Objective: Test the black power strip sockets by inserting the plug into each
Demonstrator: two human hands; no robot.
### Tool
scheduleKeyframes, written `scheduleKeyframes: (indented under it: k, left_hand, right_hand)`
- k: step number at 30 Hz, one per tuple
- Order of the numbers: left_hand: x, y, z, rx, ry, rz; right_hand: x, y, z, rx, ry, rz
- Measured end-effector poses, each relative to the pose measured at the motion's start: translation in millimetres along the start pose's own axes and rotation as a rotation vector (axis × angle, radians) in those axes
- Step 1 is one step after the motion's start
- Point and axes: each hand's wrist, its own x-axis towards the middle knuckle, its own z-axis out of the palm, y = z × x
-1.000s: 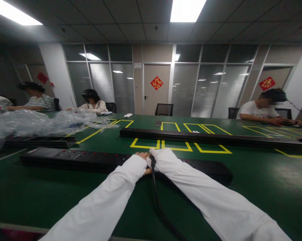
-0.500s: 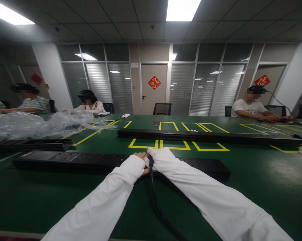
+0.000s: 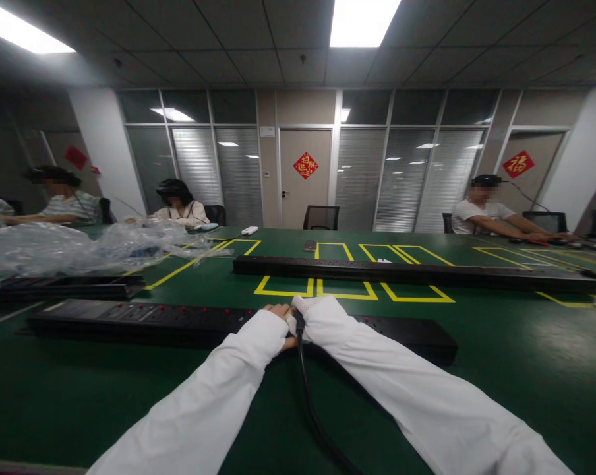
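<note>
A long black power strip with a row of red buttons lies across the green table in front of me. My left hand wraps over the strip near its middle, fingers on top and the thumb low on the near side. Beside it, my right hand, in a white glove, is closed around a black plug at the strip's top face. From the plug a black power cord runs down toward me. Whether the plug's pins sit inside a socket is hidden by my hands.
Behind lies a second long black power strip, across yellow tape outlines. Crumpled clear plastic wrap covers the left side, beside another black strip or channel. Several people sit at the table's far side.
Both hands stay on the power strip and the plug with hardly any movement. My view has tilted slightly. The person at far right has shifted a little to the left.
</note>
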Motion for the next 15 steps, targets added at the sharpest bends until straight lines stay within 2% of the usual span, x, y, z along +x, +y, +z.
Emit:
scheduleKeyframes:
  k: [3, 8, 12, 15]
  left_hand:
    - [-2.0, 1.1, -1.1, 0.000, 0.005, -0.001]
    - [-7.8, 6.5, -10.3, -0.020, 0.044, 0.023]
    - [-8.2, 8.6, -13.9, -0.011, 0.024, -0.009]
    - [-7.9, 8.6, -13.9, -0.012, 0.035, -0.005]
  right_hand:
    - [1.2, 2.3, 5.6, -0.033, 0.019, -0.061]
    - [8.8, 6.3, 16.4, -0.016, -0.001, -0.001]
    - [9.6, 8.5, 15.0, 0.002, -0.020, -0.015]
    - [4.8, 7.3, 10.0, 0.014, 0.020, -0.041]
